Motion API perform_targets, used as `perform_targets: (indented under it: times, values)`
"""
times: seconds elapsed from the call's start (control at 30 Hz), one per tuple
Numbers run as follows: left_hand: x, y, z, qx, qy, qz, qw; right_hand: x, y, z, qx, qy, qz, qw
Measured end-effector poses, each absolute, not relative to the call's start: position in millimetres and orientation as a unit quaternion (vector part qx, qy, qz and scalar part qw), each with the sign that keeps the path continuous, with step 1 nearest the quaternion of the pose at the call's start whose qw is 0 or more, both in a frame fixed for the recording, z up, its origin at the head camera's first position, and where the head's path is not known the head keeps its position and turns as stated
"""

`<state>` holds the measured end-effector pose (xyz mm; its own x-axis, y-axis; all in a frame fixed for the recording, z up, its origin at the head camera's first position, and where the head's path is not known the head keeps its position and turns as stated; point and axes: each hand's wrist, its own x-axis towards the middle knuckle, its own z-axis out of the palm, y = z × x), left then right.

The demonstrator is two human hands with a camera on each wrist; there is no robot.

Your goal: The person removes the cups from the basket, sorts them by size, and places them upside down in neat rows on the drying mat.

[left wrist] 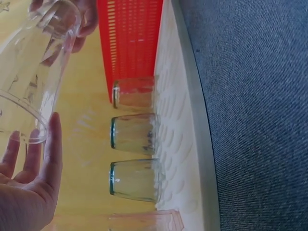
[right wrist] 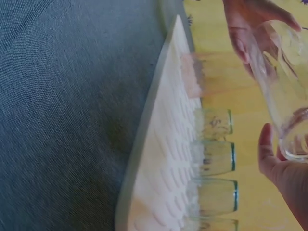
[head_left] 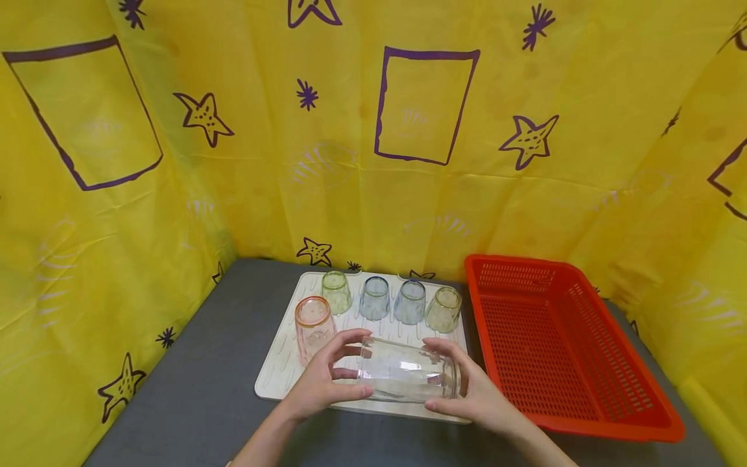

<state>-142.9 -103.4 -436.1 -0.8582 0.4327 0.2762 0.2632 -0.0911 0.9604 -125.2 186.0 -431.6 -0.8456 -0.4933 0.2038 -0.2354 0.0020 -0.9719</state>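
Both hands hold a tall clear glass [head_left: 403, 371] on its side above the front part of a white draining tray [head_left: 271, 379]. My left hand [head_left: 323, 379] grips the rim end, thumb on the near side and fingers on the far side. At the thick base end, my right hand [head_left: 481, 392] grips it the same way. The left wrist view shows the glass's rim [left wrist: 24, 108] by the left fingers. Just beyond the left hand, an orange-rimmed glass [head_left: 313, 319] stands on the tray, partly hidden by that hand.
Along the tray's back stand a green glass [head_left: 336, 295], two blue-rimmed glasses, left [head_left: 375, 299] and right [head_left: 410, 303], and a yellowish glass [head_left: 445, 311]. A red plastic basket [head_left: 636, 428] lies to the right. A yellow patterned curtain [head_left: 344, 207] hangs behind the dark table [head_left: 198, 383].
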Motion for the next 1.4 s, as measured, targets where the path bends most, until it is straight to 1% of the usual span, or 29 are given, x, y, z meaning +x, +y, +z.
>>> perform_targets:
  times: [0.17,0.37,0.47,0.63,0.8,0.93,1.0,1.03,1.3,1.4]
  values:
    - [-140.4,-102.4,-439.5,0.255,0.651,0.713,0.042,-125.7,183.8,-437.2,-0.250,0.645,-0.714,0.105]
    - [-138.1,-101.9,-440.6,0.257,0.632,0.731,0.030,-124.1,179.7,-441.1,-0.231,0.566,-0.776,0.154]
    - [-137.4,-102.1,-440.9,0.262,0.626,0.734,0.027,-122.2,176.8,-441.0,-0.208,0.556,-0.787,0.166]
    - [-137.6,-103.9,-442.1,0.267,0.621,0.737,0.027,-120.4,173.5,-441.3,-0.184,0.552,-0.796,0.167]
    - [-138.0,-106.3,-443.1,0.261,0.628,0.732,0.038,-120.3,171.3,-440.9,-0.185,0.545,-0.801,0.165]
    - [-135.8,-108.5,-444.2,0.253,0.646,0.719,0.035,-121.8,169.9,-440.8,-0.176,0.554,-0.799,0.154]
    - [-133.3,-110.4,-444.9,0.253,0.659,0.708,0.016,-123.2,169.5,-440.3,-0.167,0.568,-0.793,0.142]
    - [-131.9,-112.0,-445.3,0.257,0.667,0.700,-0.003,-124.2,169.3,-439.9,-0.160,0.577,-0.789,0.134]
    - [-124.0,-138.4,-441.1,0.293,0.657,0.668,-0.189,-136.7,162.4,-426.9,-0.089,0.653,-0.750,0.051]
    - [-124.8,-152.9,-441.1,0.290,0.646,0.665,-0.236,-142.2,156.1,-420.2,-0.060,0.681,-0.730,0.024]
